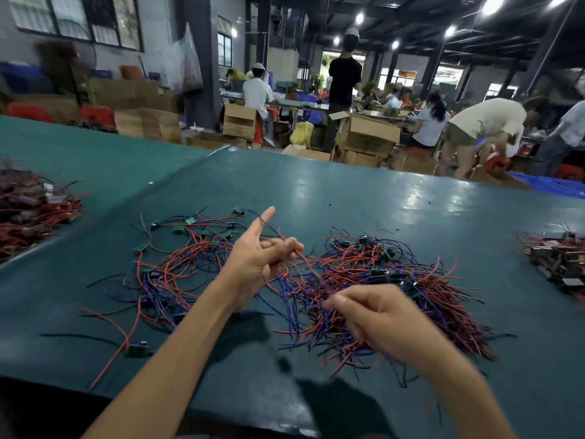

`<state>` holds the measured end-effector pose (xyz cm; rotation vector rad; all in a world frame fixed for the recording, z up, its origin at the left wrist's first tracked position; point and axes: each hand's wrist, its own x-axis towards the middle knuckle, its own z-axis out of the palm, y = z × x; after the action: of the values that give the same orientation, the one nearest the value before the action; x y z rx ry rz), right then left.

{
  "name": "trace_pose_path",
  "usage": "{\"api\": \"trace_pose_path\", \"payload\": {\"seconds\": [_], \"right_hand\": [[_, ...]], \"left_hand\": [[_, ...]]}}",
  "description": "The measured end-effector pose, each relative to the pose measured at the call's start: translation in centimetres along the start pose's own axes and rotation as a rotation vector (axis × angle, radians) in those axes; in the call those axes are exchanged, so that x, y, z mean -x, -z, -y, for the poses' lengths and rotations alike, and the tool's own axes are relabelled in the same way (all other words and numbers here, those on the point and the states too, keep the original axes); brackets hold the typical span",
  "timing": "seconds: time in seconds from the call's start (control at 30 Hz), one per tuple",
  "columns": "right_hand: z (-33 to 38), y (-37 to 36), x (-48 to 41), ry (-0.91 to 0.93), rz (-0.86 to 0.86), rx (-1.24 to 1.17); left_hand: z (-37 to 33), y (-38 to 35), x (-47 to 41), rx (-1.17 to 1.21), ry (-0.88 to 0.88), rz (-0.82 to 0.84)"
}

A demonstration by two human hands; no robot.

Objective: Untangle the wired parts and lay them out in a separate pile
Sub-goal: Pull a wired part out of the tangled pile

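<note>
- Nearest to us, our right hand (380,318) is hovering over the near side of the tangled pile (418,280). Its grip is closed tight, with thumb and fingertips pinching one end of a wired part (308,266).
- That wired part is stretching taut between our hands above the table (348,191). Its long axis is running diagonally from near right to far left, and motion is blurring its middle.
- Our left hand (259,258) is gripping the far end, with the lower fingers curling round the wire and the index finger pointing straight out, away and rightward. A short red tip is sticking out past the grip, pointing away from us.
- The tangled pile of red, blue and black wires with small boards is lying thick under the stretched wire.
- To its left, partly behind our left forearm, the separate pile (177,264) is lying looser. The print on its green boards is too small for us to read.
- Farther off, two more heaps are sitting on the table, a left heap (28,213) and a right heap (557,261), both well apart from our hands.
- Beyond the table, cardboard boxes (367,134) are standing on the floor, and people are working among them.
</note>
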<state>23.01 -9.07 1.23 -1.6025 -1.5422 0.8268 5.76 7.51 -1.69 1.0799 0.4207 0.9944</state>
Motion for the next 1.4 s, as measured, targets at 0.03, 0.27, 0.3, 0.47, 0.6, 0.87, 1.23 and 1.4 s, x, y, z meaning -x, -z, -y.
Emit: {"api": "trace_pose_path", "payload": {"seconds": [0.03, 0.27, 0.3, 0.47, 0.6, 0.87, 1.23, 1.4], "right_hand": [[0.3, 2.2, 0.4, -0.027, 0.023, 0.043], [-1.8, 15.3, 0.0, -0.228, -0.299, 0.219], [-2.6, 16.1, -0.4, -0.247, -0.345, 0.226], [-6.9, 16.3, -1.4, -0.371, -0.423, 0.266], [-8.8, 15.5, -1.3, -0.378, -0.482, 0.276], [-6.0, 14.8, -0.2, -0.306, -0.712, 0.562], [-3.3, -9.9, -3.4, 0.169, -0.245, 0.371], [-5.1, -11.4, -6.0, -0.003, -0.298, 0.583]], "left_hand": [[-0.2, -0.4, -0.3, -0.014, 0.000, 0.019], [1.9, -5.5, -2.5, -0.121, 0.115, 0.069], [2.5, -6.3, -2.7, -0.158, 0.127, 0.052], [4.5, -7.8, -3.1, -0.392, 0.164, -0.033], [4.8, -6.9, -2.8, -0.435, 0.252, -0.140], [2.3, -3.1, -2.3, -0.909, 0.154, -0.159], [-3.2, 9.4, -3.3, -1.774, 0.345, -0.091], [-2.4, 10.3, -2.4, -1.773, 0.307, -0.049]]}}
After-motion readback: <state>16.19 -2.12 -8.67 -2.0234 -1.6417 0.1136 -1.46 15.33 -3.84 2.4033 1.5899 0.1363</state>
